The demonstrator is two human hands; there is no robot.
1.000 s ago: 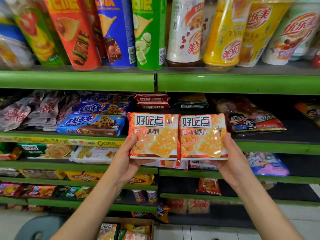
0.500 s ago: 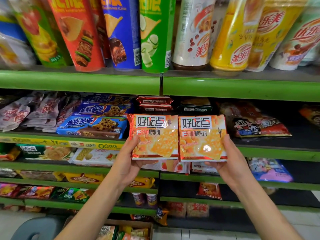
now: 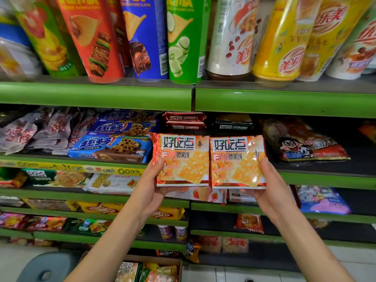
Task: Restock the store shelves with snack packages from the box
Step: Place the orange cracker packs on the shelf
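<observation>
Left hand [image 3: 151, 187] and right hand [image 3: 270, 190], fingers clamped on two orange cracker packs [image 3: 209, 160], centre frame; slide both flat beneath the red packs [image 3: 184, 121].

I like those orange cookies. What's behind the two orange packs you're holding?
Behind the two orange packs, two dark red packs lie stacked on the shelf. The shelf space directly behind them is covered.

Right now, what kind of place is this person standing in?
Most likely a small grocery or convenience store aisle. Green tiered shelves hold rows of chip canisters and cookie packs, and an open cardboard box of snack packets sits on the floor below.
</observation>
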